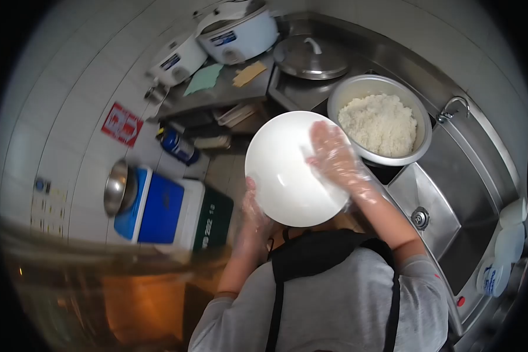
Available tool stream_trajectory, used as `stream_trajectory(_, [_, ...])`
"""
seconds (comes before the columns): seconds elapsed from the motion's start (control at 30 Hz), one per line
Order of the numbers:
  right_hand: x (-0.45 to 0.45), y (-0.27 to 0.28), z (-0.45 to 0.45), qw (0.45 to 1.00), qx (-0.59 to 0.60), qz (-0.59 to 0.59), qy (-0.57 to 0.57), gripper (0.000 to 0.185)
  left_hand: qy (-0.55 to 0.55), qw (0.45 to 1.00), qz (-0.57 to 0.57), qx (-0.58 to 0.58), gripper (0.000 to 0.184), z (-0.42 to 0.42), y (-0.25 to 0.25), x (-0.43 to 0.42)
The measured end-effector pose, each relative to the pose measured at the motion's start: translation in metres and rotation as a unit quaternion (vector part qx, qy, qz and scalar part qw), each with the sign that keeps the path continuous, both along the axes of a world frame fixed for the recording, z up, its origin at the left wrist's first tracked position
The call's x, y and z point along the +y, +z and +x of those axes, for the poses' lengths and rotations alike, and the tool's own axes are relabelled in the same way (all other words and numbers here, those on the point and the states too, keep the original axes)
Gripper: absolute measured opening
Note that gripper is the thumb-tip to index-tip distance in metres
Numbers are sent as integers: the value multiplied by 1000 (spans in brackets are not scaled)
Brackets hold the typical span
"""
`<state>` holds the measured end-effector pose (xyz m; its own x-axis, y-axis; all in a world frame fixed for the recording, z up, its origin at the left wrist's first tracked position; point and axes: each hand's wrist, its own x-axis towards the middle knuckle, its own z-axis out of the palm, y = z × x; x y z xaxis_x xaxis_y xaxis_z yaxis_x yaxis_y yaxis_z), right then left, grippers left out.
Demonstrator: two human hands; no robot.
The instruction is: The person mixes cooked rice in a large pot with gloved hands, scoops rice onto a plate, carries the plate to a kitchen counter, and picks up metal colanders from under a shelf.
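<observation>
A large white bowl (287, 170) is held in front of my chest, its round face toward the camera. My left hand (252, 205), in a clear plastic glove, grips the bowl's left edge with the thumb at the rim; the other fingers are hidden. Also gloved, my right hand (334, 155) lies flat against or just over the bowl's right side, fingers stretched out and slightly blurred. Just beyond that hand stands a big round pot (423, 126) filled with cooked white rice (378, 124).
A steel sink (425, 196) with a tap (453, 110) lies to the right. Rice cookers (237, 38), cloths (204, 79) and a metal lid (311, 57) occupy the back counter. At left are a blue cool box (161, 208), a metal bowl (120, 188) and a fire extinguisher (178, 145).
</observation>
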<state>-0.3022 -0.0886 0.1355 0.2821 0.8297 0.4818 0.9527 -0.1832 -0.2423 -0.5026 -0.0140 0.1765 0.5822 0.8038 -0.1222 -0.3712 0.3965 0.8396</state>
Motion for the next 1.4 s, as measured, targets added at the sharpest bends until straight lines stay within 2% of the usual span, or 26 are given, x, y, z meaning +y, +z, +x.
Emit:
stream_trajectory(0.03, [21, -3, -2, 999, -44, 16, -7, 66, -19, 1000, -10, 6, 54, 16, -2, 13])
stream_trajectory(0.13, [67, 12, -14, 997, 34, -16, 61, 63, -108, 993, -39, -14, 57, 60, -11, 53])
stream_trajectory(0.17, [76, 9, -15, 994, 49, -29, 92, 62, -143, 988, -46, -31, 59, 77, -15, 69])
stream_trajectory(0.2, [77, 0, -15, 991, 48, -26, 120, 61, -187, 974, -82, -98, 56, 93, -20, 84])
stream_trajectory(0.23, [78, -8, -12, 988, 46, -23, 149, 60, -186, 975, -83, -88, 55, 109, -21, 98])
stream_trajectory(0.3, [70, -1, 5, 966, 144, -69, 204, 54, -176, 978, -87, -67, 53, 134, -25, 121])
stream_trajectory(0.33, [62, 4, 16, 948, 196, -92, 233, 52, -194, 972, -88, -103, 53, 147, -27, 132])
stream_trajectory(0.43, [29, 7, 88, 874, 386, -208, 208, 41, -136, 989, -39, -42, 51, 184, -17, 153])
stream_trajectory(0.5, [1, 5, 137, 864, 500, -62, 28, 38, -173, 982, -54, -51, 51, 203, -12, 171])
stream_trajectory(0.53, [-16, -18, 177, 852, 522, 23, 8, 36, -191, 978, -64, -61, 52, 209, -14, 181])
stream_trajectory(0.57, [-28, -33, 195, 830, 515, 167, -137, 23, -204, 973, -71, -77, 54, 219, -16, 192])
stream_trajectory(0.6, [-54, -63, 225, 783, 555, 229, -163, 21, -219, 972, -52, -67, 55, 224, -14, 199])
stream_trajectory(0.67, [-93, -141, 271, 785, 509, 92, -341, 22, -173, 984, -43, 25, 55, 230, -14, 205])
stream_trajectory(0.73, [-99, -216, 310, 844, 345, -27, -409, 27, -159, 985, -20, 61, 56, 256, -13, 216])
stream_trajectory(0.77, [-92, -220, 311, 857, 257, -89, -438, 30, -166, 984, -11, 64, 56, 263, -18, 220])
stream_trajectory(0.8, [-95, -222, 308, 845, 342, -3, -411, 37, -174, 982, -3, 66, 56, 269, -24, 225])
stream_trajectory(0.9, [-84, -142, 268, 808, 471, 174, -308, 37, -251, 963, -88, 31, 56, 291, -33, 245])
stream_trajectory(1.0, [-83, -143, 267, 611, 637, 269, -385, 33, -221, 974, -12, 45, 51, 315, -29, 242])
stream_trajectory(1.1, [-75, -115, 271, 434, 783, 225, -384, 38, -264, 962, -60, 29, 51, 334, -21, 244])
stream_trajectory(1.2, [-61, -115, 252, 490, 729, 291, -379, 42, -247, 966, -32, 63, 51, 350, -24, 246])
stream_trajectory(1.3, [-57, -147, 259, 615, 700, 239, -273, 39, -279, 959, 23, 45, 51, 366, -34, 255])
stream_trajectory(1.4, [-27, -74, 266, 467, 762, 122, -432, 24, -330, 943, -15, 42, 54, 379, -36, 258])
